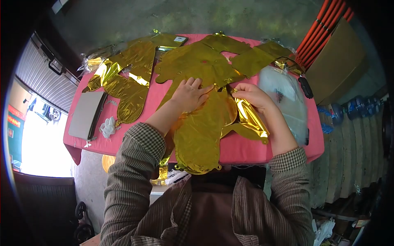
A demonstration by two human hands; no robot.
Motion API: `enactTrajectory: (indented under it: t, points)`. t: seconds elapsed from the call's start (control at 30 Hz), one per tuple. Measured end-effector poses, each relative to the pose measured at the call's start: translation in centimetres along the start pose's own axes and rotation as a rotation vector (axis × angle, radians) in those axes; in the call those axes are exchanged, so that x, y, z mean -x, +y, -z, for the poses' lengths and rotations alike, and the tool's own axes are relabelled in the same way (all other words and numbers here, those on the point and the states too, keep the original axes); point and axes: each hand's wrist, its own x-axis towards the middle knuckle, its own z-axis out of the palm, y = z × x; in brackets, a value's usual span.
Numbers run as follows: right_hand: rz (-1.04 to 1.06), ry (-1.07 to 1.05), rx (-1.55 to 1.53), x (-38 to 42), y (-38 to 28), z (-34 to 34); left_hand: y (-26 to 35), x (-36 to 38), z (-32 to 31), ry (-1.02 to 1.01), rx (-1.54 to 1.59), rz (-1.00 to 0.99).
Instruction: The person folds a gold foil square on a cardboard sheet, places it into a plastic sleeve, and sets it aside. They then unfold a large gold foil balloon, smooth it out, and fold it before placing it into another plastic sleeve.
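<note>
Foil [197, 135]: spread in gold layers over pink cloth [246, 152], past its near edge.
Left hand [190, 96]: laid open on the foil, fingers apart.
Right hand [253, 97]: nearly closed, a shiny flap [250, 119] pinched by fingertips.
Room: red poles [320, 30] are seen beside cardboard [340, 61], beyond the cloth.

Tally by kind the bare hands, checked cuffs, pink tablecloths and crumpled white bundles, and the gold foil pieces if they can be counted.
Bare hands: 2 (left hand, right hand)
Checked cuffs: 2 (left cuff, right cuff)
Pink tablecloth: 1
Crumpled white bundle: 1
Total: 6
Gold foil pieces overlap; no sure count.
</note>
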Motion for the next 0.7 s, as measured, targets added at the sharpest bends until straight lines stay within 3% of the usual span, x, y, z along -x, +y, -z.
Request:
enactTrajectory:
  t: [0.17, 0.27, 0.33, 0.4, 0.47, 0.5, 0.53, 0.57, 0.6, 0.7]
  points:
    - [0.123, -0.010, -0.148, -0.8, -0.9, -2.8, -0.2, -0.1, -0.1, -0.002, -0.027, -0.025]
    - [0.470, 0.010, 0.054, -2.8, 0.1, -6.2, -0.3, -0.4, 0.0, -0.053, -0.057, -0.029]
    - [0.367, -0.084, -0.079, -1.7, -0.6, -8.4, -0.9, -0.4, -0.9, -0.105, -0.269, -0.039]
    - [0.438, -0.015, -0.185, -2.3, 0.0, -8.3, -2.8, -0.8, -4.6, -0.008, -0.309, -0.051]
    - [0.411, 0.204, -0.015, -3.7, 1.7, -5.8, -3.6, -0.8, -5.4, 0.088, -0.345, -0.060]
    - [0.454, 0.290, 0.233, -4.5, 2.4, -4.8, -3.1, -0.7, -4.8, 0.120, -0.330, -0.075]
    - [0.455, 0.289, 0.234, -4.6, 2.3, -4.9, -2.6, -0.7, -4.0, 0.152, -0.314, -0.095]
    - [0.496, 0.365, 0.359, -4.7, 2.1, -5.3, -1.7, -0.6, -1.8, -0.032, -0.194, -0.078]
    - [0.536, 0.443, 0.486, -4.9, 1.9, -5.5, -1.6, -0.6, -2.1, -0.028, -0.194, -0.082]
    - [0.740, 0.470, 0.434, -8.0, 3.5, -6.4, -2.6, -0.5, -3.9, 0.138, -0.314, -0.098]
